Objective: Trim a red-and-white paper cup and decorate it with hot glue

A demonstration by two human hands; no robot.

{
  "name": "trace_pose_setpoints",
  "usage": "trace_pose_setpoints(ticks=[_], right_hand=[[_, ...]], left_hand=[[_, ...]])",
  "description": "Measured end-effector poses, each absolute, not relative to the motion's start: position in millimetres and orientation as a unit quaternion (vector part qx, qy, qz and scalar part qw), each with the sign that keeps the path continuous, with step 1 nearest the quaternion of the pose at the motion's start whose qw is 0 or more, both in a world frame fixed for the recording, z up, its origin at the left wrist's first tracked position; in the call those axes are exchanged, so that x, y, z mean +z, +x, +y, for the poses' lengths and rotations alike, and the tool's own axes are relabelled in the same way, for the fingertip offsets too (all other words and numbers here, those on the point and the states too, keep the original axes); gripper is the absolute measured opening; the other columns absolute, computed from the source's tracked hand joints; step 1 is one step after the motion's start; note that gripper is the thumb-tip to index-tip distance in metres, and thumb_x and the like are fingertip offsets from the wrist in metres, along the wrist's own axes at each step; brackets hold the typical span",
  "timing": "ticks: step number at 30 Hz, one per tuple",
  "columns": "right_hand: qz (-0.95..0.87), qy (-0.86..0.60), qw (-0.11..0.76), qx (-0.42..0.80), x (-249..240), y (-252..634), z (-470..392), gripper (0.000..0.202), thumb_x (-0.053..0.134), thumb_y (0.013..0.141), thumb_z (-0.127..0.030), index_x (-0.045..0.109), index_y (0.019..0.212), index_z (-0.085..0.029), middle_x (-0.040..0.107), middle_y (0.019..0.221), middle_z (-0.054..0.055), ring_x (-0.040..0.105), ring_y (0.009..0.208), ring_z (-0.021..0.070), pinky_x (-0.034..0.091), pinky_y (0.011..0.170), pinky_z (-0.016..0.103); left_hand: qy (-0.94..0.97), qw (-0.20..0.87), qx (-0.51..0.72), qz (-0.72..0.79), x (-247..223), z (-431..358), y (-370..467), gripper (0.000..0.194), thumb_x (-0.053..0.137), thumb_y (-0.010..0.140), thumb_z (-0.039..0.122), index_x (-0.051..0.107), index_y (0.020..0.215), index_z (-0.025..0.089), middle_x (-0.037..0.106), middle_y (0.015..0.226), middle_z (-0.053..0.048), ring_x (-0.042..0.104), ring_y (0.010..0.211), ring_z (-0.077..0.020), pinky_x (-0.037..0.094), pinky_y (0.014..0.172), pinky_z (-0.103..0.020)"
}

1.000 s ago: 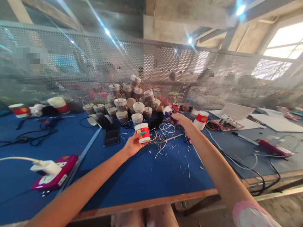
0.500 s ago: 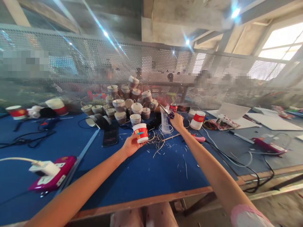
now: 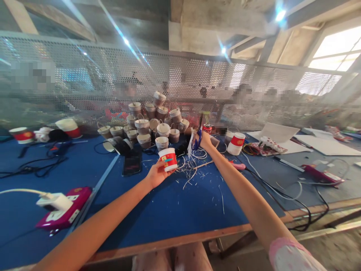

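My left hand is closed around a red and white paper cup, holding it upright just over the table. To the right, my right hand grips scissors with dark blue handles; their blades point upward. A whitish, wispy strip hangs just left of the scissors, and I cannot tell whether it touches them. Beneath and between the hands lie loops and short scraps of white cord. Behind the left hand's cup stand several small grey-brown buckets with wire handles, piled up.
A red can stands behind my right hand. Stacked paper cups and a pink-handled tool are to its right. A phone lies left of centre. Power strips with cables lie on both sides. A perforated screen runs behind.
My right hand has turned the scissors from pointing up-left to nearly upright. The whitish strip has shifted slightly left. My left hand still holds the cup in about the same place.
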State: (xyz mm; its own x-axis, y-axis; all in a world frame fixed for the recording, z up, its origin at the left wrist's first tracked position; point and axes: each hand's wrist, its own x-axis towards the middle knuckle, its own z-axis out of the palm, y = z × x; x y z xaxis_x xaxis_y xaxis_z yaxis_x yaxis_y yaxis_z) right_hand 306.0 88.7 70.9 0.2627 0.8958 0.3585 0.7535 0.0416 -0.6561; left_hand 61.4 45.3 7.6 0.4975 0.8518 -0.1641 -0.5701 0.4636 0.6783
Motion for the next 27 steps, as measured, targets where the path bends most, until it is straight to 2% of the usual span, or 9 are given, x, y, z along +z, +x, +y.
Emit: trace_pose_setpoints(ticks=[4,7,10,13,16,18,20,24,27], right_hand=[[-0.605,-0.668,0.420,0.105,67.9,303.9,73.4,0.027,0.037,0.091,-0.025,0.062,0.094,-0.014,0.071,0.081,0.007,0.067,0.071,0.0166,0.050,0.065,0.024],[-0.594,-0.691,0.406,0.066,68.5,306.5,53.8,0.028,0.038,0.091,-0.030,0.056,0.105,-0.013,0.071,0.088,0.010,0.067,0.074,0.0191,0.049,0.065,0.026],[-0.589,-0.754,0.286,-0.058,74.4,308.4,27.0,0.025,0.045,0.088,-0.026,0.055,0.107,-0.013,0.069,0.098,0.014,0.064,0.091,0.0258,0.046,0.074,0.033],[-0.598,-0.773,0.169,-0.129,76.3,305.7,2.6,0.022,0.042,0.087,-0.017,0.056,0.103,-0.012,0.068,0.096,0.016,0.062,0.095,0.0267,0.041,0.083,0.036],[-0.631,-0.749,0.138,-0.149,63.3,301.9,-9.9,0.021,0.038,0.087,-0.015,0.057,0.096,-0.011,0.068,0.093,0.018,0.061,0.095,0.0268,0.038,0.088,0.038],[-0.651,-0.735,0.161,-0.102,46.8,300.5,-11.8,0.022,0.037,0.085,-0.011,0.055,0.098,-0.012,0.067,0.094,0.016,0.062,0.091,0.0239,0.041,0.082,0.033],[-0.680,-0.693,0.231,-0.069,29.2,299.5,-11.4,0.022,0.037,0.085,-0.016,0.052,0.103,-0.015,0.068,0.095,0.012,0.062,0.087,0.0224,0.044,0.078,0.031],[-0.698,-0.646,0.309,-0.030,8.6,295.2,-13.8,0.018,0.037,0.088,-0.025,0.051,0.092,-0.015,0.066,0.083,0.009,0.062,0.076,0.0207,0.046,0.075,0.031],[-0.704,-0.619,0.347,0.015,6.7,291.1,-19.5,0.015,0.039,0.085,-0.024,0.049,0.094,-0.016,0.065,0.084,0.007,0.062,0.072,0.0184,0.047,0.069,0.029]], left_hand=[[0.271,0.808,0.455,0.258,7.2,47.0,62.3,0.046,0.055,0.070,0.005,0.053,0.115,0.014,0.071,0.091,-0.009,0.068,0.080,-0.0211,0.055,0.075,-0.035],[0.276,0.808,0.450,0.261,7.2,47.5,62.7,0.039,0.054,0.071,0.006,0.056,0.110,0.009,0.071,0.090,-0.011,0.068,0.080,-0.0211,0.055,0.075,-0.034],[0.309,0.806,0.433,0.260,6.4,46.2,63.2,0.042,0.055,0.070,0.004,0.058,0.111,0.010,0.072,0.092,-0.011,0.068,0.081,-0.0218,0.055,0.073,-0.033],[0.331,0.797,0.427,0.270,4.1,44.4,63.8,0.044,0.058,0.067,0.001,0.060,0.109,0.013,0.072,0.088,-0.009,0.069,0.078,-0.0209,0.054,0.075,-0.033],[0.336,0.788,0.429,0.286,1.1,43.3,63.9,0.045,0.061,0.064,0.000,0.061,0.107,0.014,0.073,0.085,-0.007,0.069,0.078,-0.0215,0.054,0.078,-0.034],[0.342,0.784,0.427,0.294,-0.6,42.8,63.5,0.045,0.063,0.063,0.001,0.060,0.106,0.013,0.073,0.086,-0.008,0.070,0.079,-0.0229,0.054,0.077,-0.035],[0.354,0.783,0.420,0.294,-2.0,42.4,62.9,0.043,0.064,0.062,0.002,0.061,0.103,0.012,0.073,0.086,-0.009,0.070,0.078,-0.0235,0.054,0.076,-0.035],[0.374,0.779,0.411,0.290,-4.6,41.8,62.0,0.035,0.069,0.061,0.006,0.063,0.096,0.011,0.073,0.085,-0.010,0.070,0.073,-0.0231,0.054,0.073,-0.034],[0.388,0.777,0.410,0.278,-5.7,41.3,61.8,0.038,0.071,0.061,0.009,0.063,0.098,0.011,0.072,0.093,-0.013,0.069,0.079,-0.0256,0.053,0.077,-0.037]])
